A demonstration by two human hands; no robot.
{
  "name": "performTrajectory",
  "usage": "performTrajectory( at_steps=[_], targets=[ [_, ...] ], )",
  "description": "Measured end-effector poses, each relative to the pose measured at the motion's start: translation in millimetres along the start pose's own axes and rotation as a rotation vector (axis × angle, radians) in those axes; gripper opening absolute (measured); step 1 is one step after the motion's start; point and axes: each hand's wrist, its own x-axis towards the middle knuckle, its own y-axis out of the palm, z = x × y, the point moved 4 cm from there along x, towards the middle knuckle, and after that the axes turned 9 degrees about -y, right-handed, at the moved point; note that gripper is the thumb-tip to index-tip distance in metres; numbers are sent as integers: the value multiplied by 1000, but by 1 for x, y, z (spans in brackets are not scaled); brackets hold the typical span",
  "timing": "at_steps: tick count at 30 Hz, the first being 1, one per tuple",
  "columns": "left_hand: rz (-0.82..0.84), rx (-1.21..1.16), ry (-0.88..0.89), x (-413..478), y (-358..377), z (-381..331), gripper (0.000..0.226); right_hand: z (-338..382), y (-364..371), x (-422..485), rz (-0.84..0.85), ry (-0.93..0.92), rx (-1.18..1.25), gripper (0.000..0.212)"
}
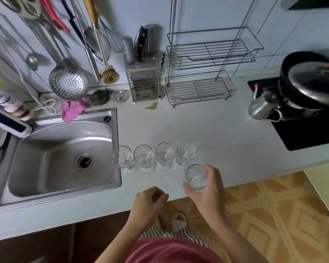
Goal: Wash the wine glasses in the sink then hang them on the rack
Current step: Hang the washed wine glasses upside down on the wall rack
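Note:
Several clear wine glasses [143,158] stand upright in a row on the white counter, just right of the steel sink [61,156]. My right hand [205,192] grips the bowl of one more wine glass [196,176] near the counter's front edge, at the right end of the row. My left hand [150,202] hovers at the front edge with its fingers curled and nothing in it. A two-tier wire rack [207,73] stands against the back wall. The sink basin holds nothing.
A knife block holder [143,80] stands left of the rack. Ladles, a whisk and a brush hang over the sink. A pink cloth [71,111] and a scourer [99,97] lie behind the sink. A kettle [262,107] and a black pan [311,80] sit on the stove at right.

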Motion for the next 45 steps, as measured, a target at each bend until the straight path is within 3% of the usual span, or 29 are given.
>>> performTrajectory(
  at_steps=[5, 9, 13, 19, 25, 31, 36, 40, 45],
  targets=[
    [342, -335, -24, -18, 4, -61, 47, 48, -73, 14, -186, -114, 42, 74],
    [494, -521, 84, -31, -3, -140, 64, 86, -120, 44, -346, -180, 149, 73],
    [410, -726, 234, -22, -25, -222, 52, 109, -138, 84, -436, -222, 321, 72],
    [244, -987, 288, 10, -56, -310, 33, 111, -144, 154, -467, -254, 626, 75],
    [65, -928, 464, 29, -71, -390, 11, 95, -170, 227, -330, -280, 511, 70],
    [-116, -739, 719, 43, -80, -479, 12, 81, -223, 311, -196, -388, 425, 63],
    [-469, -358, 908, 48, -82, -565, 7, 100, -304, 408, -253, -557, 325, 51],
    [-633, -141, 1016, 55, -75, -620, 4, 135, -351, 470, -197, -617, 307, 65],
    [-735, -55, 983, 79, -77, -654, 3, 159, -367, 522, -113, -609, 207, 76]
  ],
)
